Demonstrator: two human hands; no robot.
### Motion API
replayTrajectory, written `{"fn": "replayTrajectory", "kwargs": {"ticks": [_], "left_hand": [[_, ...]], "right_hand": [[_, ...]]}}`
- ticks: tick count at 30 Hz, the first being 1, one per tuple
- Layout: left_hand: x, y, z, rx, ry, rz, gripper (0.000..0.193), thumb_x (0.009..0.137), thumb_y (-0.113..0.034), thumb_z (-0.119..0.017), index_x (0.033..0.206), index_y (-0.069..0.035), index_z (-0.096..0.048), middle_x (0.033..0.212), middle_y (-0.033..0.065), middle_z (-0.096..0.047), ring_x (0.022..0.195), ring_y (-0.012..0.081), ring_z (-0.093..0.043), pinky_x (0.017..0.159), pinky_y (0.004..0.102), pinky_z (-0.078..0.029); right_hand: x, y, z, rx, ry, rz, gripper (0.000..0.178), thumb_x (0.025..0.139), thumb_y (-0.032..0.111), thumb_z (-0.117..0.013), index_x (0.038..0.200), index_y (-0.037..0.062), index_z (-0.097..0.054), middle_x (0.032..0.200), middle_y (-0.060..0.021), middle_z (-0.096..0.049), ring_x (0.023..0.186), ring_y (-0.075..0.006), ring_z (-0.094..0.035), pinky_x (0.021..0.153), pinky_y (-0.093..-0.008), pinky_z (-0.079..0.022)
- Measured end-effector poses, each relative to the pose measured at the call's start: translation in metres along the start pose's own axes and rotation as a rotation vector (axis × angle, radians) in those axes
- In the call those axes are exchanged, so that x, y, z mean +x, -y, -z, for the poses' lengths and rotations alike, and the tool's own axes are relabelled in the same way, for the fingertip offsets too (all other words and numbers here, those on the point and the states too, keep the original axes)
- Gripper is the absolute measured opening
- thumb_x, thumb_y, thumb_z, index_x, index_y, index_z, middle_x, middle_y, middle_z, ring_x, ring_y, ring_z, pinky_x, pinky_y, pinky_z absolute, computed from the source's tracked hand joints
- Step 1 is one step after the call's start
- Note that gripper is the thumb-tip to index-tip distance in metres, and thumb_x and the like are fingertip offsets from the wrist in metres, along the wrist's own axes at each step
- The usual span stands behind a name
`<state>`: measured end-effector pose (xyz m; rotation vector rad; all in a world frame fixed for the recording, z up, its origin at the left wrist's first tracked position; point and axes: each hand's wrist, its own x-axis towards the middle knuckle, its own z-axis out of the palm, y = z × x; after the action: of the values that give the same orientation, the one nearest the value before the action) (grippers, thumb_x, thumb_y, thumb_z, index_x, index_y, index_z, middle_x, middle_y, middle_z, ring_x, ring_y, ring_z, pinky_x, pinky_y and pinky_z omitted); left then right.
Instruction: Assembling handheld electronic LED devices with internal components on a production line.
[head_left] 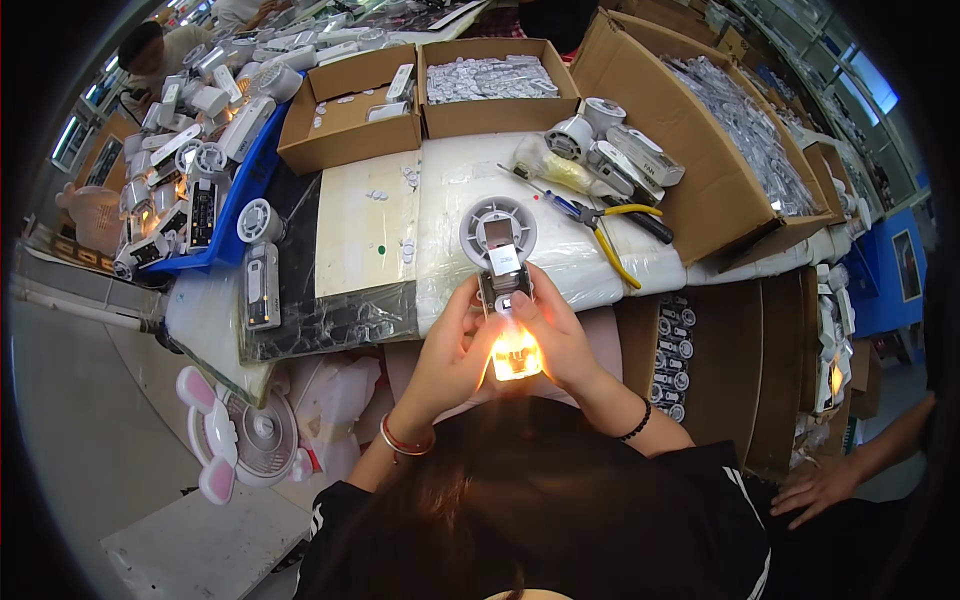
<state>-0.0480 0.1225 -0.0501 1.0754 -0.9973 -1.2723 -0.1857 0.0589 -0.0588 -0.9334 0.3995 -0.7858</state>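
Between both hands, just off the table's near edge, is a small handheld fan (498,225) with a round grey head and an exposed body. Its lower end glows bright orange. My left hand (452,345) is closed around the body's left side, and my right hand (556,328) grips the right side with the thumb on its front. To the right of the fan lie yellow-handled pliers (606,246) and a dark-handled screwdriver (652,228). Farther back, several white and grey fan units (612,160) lie in a cluster.
A blue bin (262,165) heaped with fan units stands at left. Cardboard boxes (490,118) of small clear parts line the back, and a larger box (700,190) stands right. A pink-eared fan (235,435) is below left. Another person's hand (815,492) rests at lower right.
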Motion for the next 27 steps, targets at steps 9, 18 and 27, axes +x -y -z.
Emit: {"fn": "replayTrajectory", "kwargs": {"ticks": [9, 18, 27], "left_hand": [[-0.002, 0.002, 0.005, -0.080, 0.155, 0.004, 0.080, 0.085, 0.004, -0.060, 0.149, -0.005, -0.013, 0.124, 0.0096, -0.051, 0.104, 0.0121, -0.052, 0.083, 0.0248, -0.050], [-0.004, 0.003, 0.004, -0.090, 0.156, 0.019, 0.083, 0.081, 0.009, -0.059, 0.149, -0.005, -0.012, 0.128, 0.0105, -0.047, 0.109, 0.0147, -0.051, 0.087, 0.0285, -0.050], [-0.002, 0.004, 0.004, -0.100, 0.168, 0.031, 0.085, 0.080, 0.009, -0.059, 0.149, -0.006, -0.012, 0.127, 0.0107, -0.048, 0.107, 0.0137, -0.051, 0.086, 0.0269, -0.049]], "right_hand": [[-0.005, -0.002, 0.009, -0.185, 0.091, 0.039, 0.063, 0.091, 0.001, -0.055, 0.144, -0.0033, -0.020, 0.123, -0.0105, -0.049, 0.113, -0.0168, -0.051, 0.096, -0.0299, -0.041], [-0.008, -0.005, 0.010, -0.140, 0.102, 0.045, 0.067, 0.088, -0.001, -0.057, 0.144, -0.0031, -0.019, 0.123, -0.0116, -0.049, 0.111, -0.0170, -0.052, 0.095, -0.0314, -0.042], [-0.007, -0.004, 0.009, -0.091, 0.071, 0.025, 0.067, 0.088, -0.001, -0.055, 0.144, -0.0030, -0.019, 0.122, -0.0125, -0.050, 0.108, -0.0189, -0.055, 0.094, -0.0326, -0.044]]}}
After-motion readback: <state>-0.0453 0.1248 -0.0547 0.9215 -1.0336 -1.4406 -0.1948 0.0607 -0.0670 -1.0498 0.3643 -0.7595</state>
